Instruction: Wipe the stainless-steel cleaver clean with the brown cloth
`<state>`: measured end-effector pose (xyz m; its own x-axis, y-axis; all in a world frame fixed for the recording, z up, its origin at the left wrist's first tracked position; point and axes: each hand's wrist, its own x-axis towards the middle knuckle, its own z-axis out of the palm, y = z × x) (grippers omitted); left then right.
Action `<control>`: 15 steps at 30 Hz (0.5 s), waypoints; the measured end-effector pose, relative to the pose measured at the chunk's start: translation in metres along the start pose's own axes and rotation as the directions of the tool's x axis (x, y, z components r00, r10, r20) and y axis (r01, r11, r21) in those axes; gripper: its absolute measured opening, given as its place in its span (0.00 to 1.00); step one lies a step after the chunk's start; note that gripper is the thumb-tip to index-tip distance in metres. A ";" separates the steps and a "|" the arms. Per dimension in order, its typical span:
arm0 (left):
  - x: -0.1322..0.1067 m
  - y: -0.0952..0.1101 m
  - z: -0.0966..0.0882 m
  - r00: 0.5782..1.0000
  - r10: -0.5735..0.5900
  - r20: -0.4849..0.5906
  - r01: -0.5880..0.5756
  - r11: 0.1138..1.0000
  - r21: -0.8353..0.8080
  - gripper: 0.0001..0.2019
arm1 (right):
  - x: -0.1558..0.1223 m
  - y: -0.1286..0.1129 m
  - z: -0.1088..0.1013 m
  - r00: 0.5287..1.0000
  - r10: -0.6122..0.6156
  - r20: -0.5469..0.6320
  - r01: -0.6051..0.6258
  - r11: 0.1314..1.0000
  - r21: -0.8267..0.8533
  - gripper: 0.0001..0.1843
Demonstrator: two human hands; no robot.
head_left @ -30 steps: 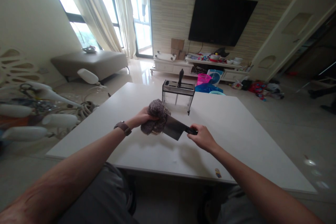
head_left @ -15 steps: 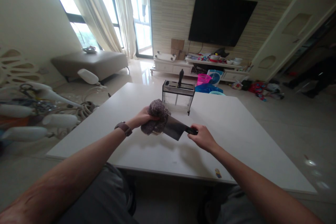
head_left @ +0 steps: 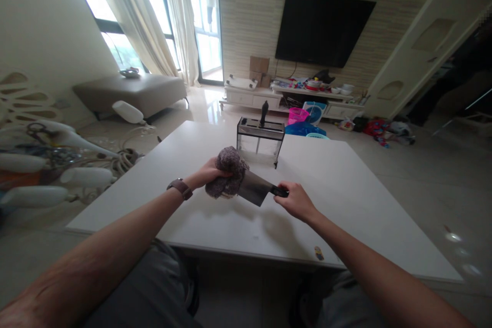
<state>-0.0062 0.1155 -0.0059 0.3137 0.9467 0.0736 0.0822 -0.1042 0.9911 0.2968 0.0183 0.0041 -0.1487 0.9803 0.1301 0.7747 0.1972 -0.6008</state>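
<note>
My right hand (head_left: pixel 295 200) is closed round the black handle of a cleaver (head_left: pixel 254 188), whose wide dark blade points left above the white table. A bunched grey-brown cloth (head_left: pixel 226 164) is gripped in my left hand (head_left: pixel 205 172) and covers the far end of the blade. Part of the left fingers is hidden by the cloth. Just beyond them a clear-sided knife block (head_left: pixel 258 146) with a metal top stands on the table. One black-handled tool (head_left: pixel 264 113) sticks up out of its top.
The white table (head_left: pixel 338 189) has a small yellow sticker (head_left: pixel 319 252) near its front edge. White padded rods and tubing (head_left: pixel 88 177) crowd the left side. Behind the table are a pink basket (head_left: pixel 296 115), a low TV cabinet (head_left: pixel 253 98) and a grey bench (head_left: pixel 134 92).
Both hands, the cloth and the cleaver keep almost the same place. The whole view has shifted very slightly. At the far right, the dark figure's outline has changed.
</note>
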 end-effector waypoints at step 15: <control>0.011 0.008 0.006 0.946 -0.237 -0.220 0.093 0.851 -0.517 0.24 | 0.007 0.002 0.012 0.989 0.143 0.039 -0.147 0.916 0.372 0.12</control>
<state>0.0040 0.1234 0.0025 0.0690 0.9876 -0.1409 -0.3906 0.1567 0.9071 0.2900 0.0254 -0.0053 -0.0605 0.9981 0.0121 0.5028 0.0409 -0.8634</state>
